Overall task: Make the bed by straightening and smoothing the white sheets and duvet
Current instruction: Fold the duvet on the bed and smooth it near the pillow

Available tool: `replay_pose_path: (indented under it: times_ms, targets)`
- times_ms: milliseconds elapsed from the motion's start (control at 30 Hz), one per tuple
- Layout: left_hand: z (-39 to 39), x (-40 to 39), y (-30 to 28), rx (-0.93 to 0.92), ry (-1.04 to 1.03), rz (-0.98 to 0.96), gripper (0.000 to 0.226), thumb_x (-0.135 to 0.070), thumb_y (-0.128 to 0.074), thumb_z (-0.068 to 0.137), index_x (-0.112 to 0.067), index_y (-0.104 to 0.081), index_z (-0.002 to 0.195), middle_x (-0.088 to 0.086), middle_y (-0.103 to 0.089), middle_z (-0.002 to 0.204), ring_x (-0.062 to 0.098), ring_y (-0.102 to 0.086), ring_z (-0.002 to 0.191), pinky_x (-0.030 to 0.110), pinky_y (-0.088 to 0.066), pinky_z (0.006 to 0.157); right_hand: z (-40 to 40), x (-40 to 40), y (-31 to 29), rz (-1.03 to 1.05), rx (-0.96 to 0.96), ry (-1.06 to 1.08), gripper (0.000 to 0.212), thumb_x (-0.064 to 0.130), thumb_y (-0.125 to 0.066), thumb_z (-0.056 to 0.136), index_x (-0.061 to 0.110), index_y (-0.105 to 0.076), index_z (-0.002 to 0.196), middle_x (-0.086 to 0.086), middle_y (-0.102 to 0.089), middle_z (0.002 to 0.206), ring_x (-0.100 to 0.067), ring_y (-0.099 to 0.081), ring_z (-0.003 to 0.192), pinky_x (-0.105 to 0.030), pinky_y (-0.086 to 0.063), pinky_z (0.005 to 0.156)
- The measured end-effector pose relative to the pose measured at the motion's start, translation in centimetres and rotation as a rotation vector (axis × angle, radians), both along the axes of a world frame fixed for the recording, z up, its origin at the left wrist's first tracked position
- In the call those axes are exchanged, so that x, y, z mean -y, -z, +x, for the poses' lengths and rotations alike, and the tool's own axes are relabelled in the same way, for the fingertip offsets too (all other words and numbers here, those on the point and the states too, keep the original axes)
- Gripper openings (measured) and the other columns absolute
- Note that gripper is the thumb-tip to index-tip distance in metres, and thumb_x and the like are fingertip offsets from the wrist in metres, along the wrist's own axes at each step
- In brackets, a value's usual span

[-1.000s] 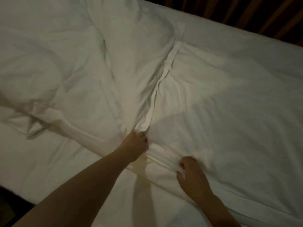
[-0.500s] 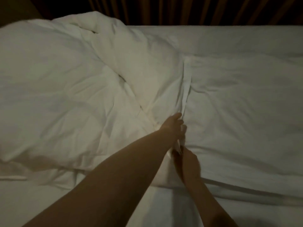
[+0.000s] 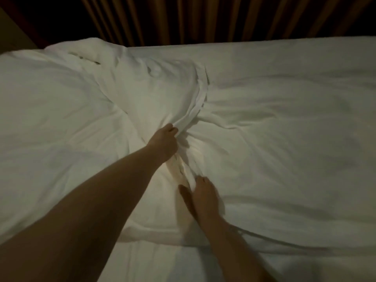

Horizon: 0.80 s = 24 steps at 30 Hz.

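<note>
A white duvet (image 3: 61,123) lies rumpled and bunched over the left half of the bed, its folded hem (image 3: 198,102) running down the middle. A flatter white layer (image 3: 284,139) covers the right half, and the bare white sheet (image 3: 162,263) shows along the near edge. My left hand (image 3: 163,142) reaches far forward and grips the gathered hem, pulling creases toward it. Nearer to me, my right hand (image 3: 204,197) pinches the same bunched edge lower down.
Dark brown pleated curtains (image 3: 203,19) hang behind the far edge of the bed. A dark wall panel (image 3: 14,27) stands at the far left corner. The room is dim.
The view has tipped up, showing more of the curtains. My left hand has slid farther up the hem and my two hands have drawn apart along it, bunching more fabric.
</note>
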<state>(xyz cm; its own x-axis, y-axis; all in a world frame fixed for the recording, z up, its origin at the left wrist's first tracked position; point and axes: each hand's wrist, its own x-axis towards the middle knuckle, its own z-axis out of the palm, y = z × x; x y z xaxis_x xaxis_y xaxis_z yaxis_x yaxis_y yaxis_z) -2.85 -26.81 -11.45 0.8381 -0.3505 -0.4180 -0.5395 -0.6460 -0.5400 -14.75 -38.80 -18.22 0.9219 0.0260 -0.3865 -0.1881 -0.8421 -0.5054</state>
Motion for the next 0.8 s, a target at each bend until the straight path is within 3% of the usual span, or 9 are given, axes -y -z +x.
replay_pose_path:
  times_ms: [100, 200, 300, 433, 533, 600, 667, 700, 800]
  targets:
    - [0.8, -2.4, 0.6, 0.058, 0.026, -0.037, 0.022, -0.037, -0.050, 0.090, -0.033, -0.070, 0.097, -0.018, -0.066, 0.106, 0.003, -0.046, 0.117, 0.015, -0.022, 0.101, 2.9, -2.6, -1.2, 0.095, 0.074, 0.004, 0.053, 0.050, -0.054, 0.088, 0.013, -0.044, 0.125, -0.005, -0.055, 0.120, -0.022, -0.053, 0.111, -0.030, -0.040, 0.092]
    - [0.3, -4.0, 1.3, -0.146, 0.213, 0.049, 0.027, -0.022, -0.044, 0.096, -0.023, -0.068, 0.108, -0.009, -0.060, 0.121, 0.021, -0.034, 0.132, 0.037, -0.019, 0.113, 3.6, -4.5, -1.6, 0.081, 0.044, -0.056, 0.039, 0.038, -0.054, 0.089, 0.018, -0.047, 0.122, -0.006, -0.064, 0.110, -0.026, -0.060, 0.103, -0.033, -0.045, 0.083]
    - [1.0, -5.4, 0.5, 0.024, 0.491, 0.041, 0.020, -0.031, -0.054, 0.087, -0.037, -0.073, 0.090, -0.021, -0.066, 0.104, 0.015, -0.046, 0.129, 0.047, -0.024, 0.114, 2.0, -5.7, -0.9, -0.049, 0.071, -0.131, 0.030, 0.033, -0.048, 0.091, 0.022, -0.048, 0.119, -0.003, -0.066, 0.103, -0.025, -0.063, 0.097, -0.032, -0.045, 0.076]
    - [3.6, -6.0, 0.2, -0.062, 0.609, 0.085, 0.030, -0.020, -0.038, 0.098, -0.024, -0.060, 0.116, -0.006, -0.058, 0.125, 0.031, -0.020, 0.142, 0.055, 0.019, 0.103, 1.8, -6.9, -0.2, -0.092, 0.059, 0.032, 0.029, 0.037, -0.048, 0.091, 0.025, -0.050, 0.117, -0.005, -0.067, 0.104, -0.028, -0.062, 0.098, -0.031, -0.045, 0.078]
    - [4.6, -5.7, -0.7, -0.093, 0.721, 0.161, 0.028, -0.033, -0.047, 0.092, -0.025, -0.062, 0.115, -0.001, -0.061, 0.123, 0.031, -0.023, 0.141, 0.052, 0.025, 0.099, 0.7, -7.5, -0.2, -0.109, 0.079, 0.151, 0.025, 0.040, -0.046, 0.091, 0.025, -0.052, 0.111, -0.004, -0.067, 0.100, -0.027, -0.063, 0.094, -0.030, -0.045, 0.076]
    - [5.5, -5.4, -1.8, -0.160, 0.812, 0.245, 0.035, -0.043, -0.052, 0.088, -0.022, -0.065, 0.112, 0.001, -0.064, 0.116, 0.028, -0.035, 0.135, 0.053, 0.020, 0.105, -0.1, -8.0, -0.8, -0.122, 0.112, 0.172, 0.026, 0.042, -0.047, 0.090, 0.027, -0.050, 0.111, -0.003, -0.067, 0.099, -0.027, -0.063, 0.094, -0.031, -0.046, 0.075]
    - [6.3, -4.8, -2.1, -0.318, 0.793, 0.182, 0.045, -0.051, -0.055, 0.086, -0.018, -0.063, 0.115, 0.002, -0.064, 0.114, 0.023, -0.050, 0.117, 0.044, -0.011, 0.118, -0.3, -8.0, -1.2, -0.143, 0.191, 0.196, 0.026, 0.042, -0.049, 0.088, 0.026, -0.051, 0.109, -0.004, -0.067, 0.096, -0.028, -0.063, 0.092, -0.033, -0.046, 0.072]
    - [6.5, -4.4, -2.6, -0.381, 0.731, 0.133, 0.049, -0.055, -0.057, 0.084, -0.017, -0.063, 0.115, 0.003, -0.064, 0.112, 0.021, -0.054, 0.103, 0.034, -0.031, 0.108, -0.6, -7.8, -1.4, -0.153, 0.221, 0.205, 0.026, 0.042, -0.050, 0.087, 0.025, -0.052, 0.107, -0.004, -0.067, 0.094, -0.029, -0.063, 0.090, -0.033, -0.045, 0.070]
    - [6.6, -4.1, -3.9, -0.361, 0.593, 0.079, 0.058, -0.062, -0.059, 0.078, -0.016, -0.063, 0.113, 0.003, -0.064, 0.105, 0.020, -0.058, 0.088, 0.028, -0.045, 0.081, -1.5, -7.4, -1.6, -0.159, 0.240, 0.192, 0.029, 0.043, -0.048, 0.089, 0.025, -0.052, 0.111, -0.004, -0.067, 0.097, -0.029, -0.063, 0.093, -0.033, -0.045, 0.071]
